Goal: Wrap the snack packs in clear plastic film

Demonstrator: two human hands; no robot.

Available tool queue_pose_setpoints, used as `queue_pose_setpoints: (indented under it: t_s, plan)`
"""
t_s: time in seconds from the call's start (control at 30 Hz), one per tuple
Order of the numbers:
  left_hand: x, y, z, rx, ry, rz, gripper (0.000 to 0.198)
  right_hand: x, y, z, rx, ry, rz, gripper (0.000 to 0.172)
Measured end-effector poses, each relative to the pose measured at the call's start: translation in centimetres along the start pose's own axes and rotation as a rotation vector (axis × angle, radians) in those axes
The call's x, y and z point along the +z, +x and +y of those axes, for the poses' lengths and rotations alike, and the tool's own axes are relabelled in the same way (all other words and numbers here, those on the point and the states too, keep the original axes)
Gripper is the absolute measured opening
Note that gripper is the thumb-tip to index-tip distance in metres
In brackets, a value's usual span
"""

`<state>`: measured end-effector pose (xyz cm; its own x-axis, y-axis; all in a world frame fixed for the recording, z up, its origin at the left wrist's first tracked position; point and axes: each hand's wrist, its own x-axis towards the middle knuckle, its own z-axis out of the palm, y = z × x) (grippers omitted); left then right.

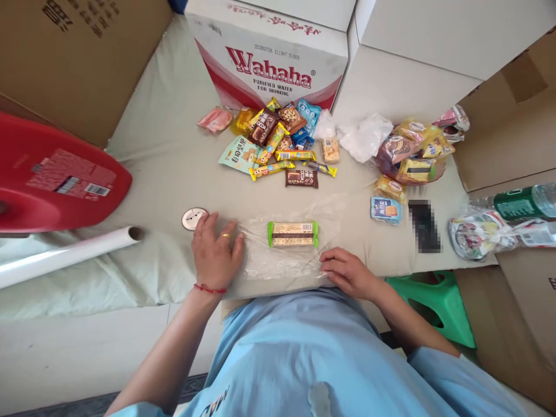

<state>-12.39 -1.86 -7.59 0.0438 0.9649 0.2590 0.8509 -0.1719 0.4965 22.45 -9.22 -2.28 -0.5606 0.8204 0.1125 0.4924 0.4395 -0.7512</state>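
While a green-ended snack packet (293, 234) lies flat on a clear plastic bag (264, 265), between the two hands, the left hand (217, 249) rests palm down, fingers spread and gripping nothing visible, its fingertips at a round white disc (193, 218) and its thumb beside the bag's left edge. The right hand (347, 271) has half-curled fingers at the bag's right edge; whether they pinch it I cannot tell. Beyond the packet, glossy brown cocoa packets (301, 178), slim yellow sticks (296, 155) and a mint-green pouch (237, 153) lie heaped before a stiff cardboard Wahaha water carton (278, 66). Rightward sit a crumpled, translucent white bag (367, 137) and a blue packet (386, 209). Leftward, a smooth, hollow white tube (73, 255) and a curved red plastic object (56, 168) crowd the wrinkled pale cloth (163, 174)
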Motion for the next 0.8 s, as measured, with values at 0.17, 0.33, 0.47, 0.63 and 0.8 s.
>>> queue_pose_setpoints:
  t_s: [0.17,0.33,0.47,0.63,0.8]
  plan:
    - [-0.8,-0.3,-1.8,0.158,-0.018,0.098,0.05,-2.4,3.2,0.1,0.143,0.211,0.126,0.015]
    - [-2.5,-1.6,-1.3,0.521,-0.013,0.092,0.071,-2.6,6.4,1.9,0.479,0.411,0.192,0.025]
    - [-2.9,-1.9,-0.6,0.616,-0.07,-0.332,0.062,-2.5,7.6,2.8,0.594,0.488,0.185,0.031]
    - [-2.2,-0.4,-0.7,0.367,-0.237,-0.474,0.031,-2.7,7.6,2.8,0.676,0.506,0.183,0.036]
    - [-1.6,1.9,-0.2,-0.138,-0.45,-0.342,0.035,-3.0,7.3,3.2,0.7,0.505,0.212,0.04]
